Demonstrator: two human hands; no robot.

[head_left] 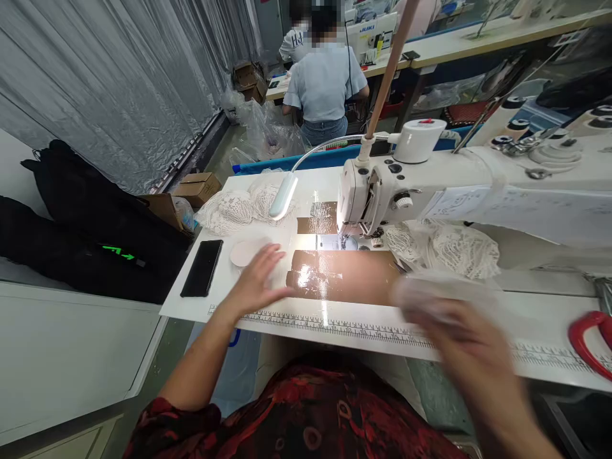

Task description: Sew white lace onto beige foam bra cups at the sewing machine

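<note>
My left hand (258, 280) hovers over the left of the sewing table with fingers and thumb apart, holding nothing I can see. Just beyond its fingertips lies a pale, rounded pad (243, 253), partly blurred. My right hand (466, 328), smeared by motion, grips a whitish, thin piece of fabric (430, 290) above the table's front edge. Between the hands is the white sewing machine (351, 197), its needle area lit, with brown tape (354, 277) covering the bed in front. White lace pieces (463, 252) lie beneath the machine arm, and more lace (234, 210) is heaped at the back left.
A black phone (201, 268) lies at the table's left edge. A small lamp (284, 196) hangs over the table. Printed ruler marks (344, 327) run along the front. Red-handled scissors (593, 341) lie at far right. Two people sit ahead, one in a light blue shirt (325, 83).
</note>
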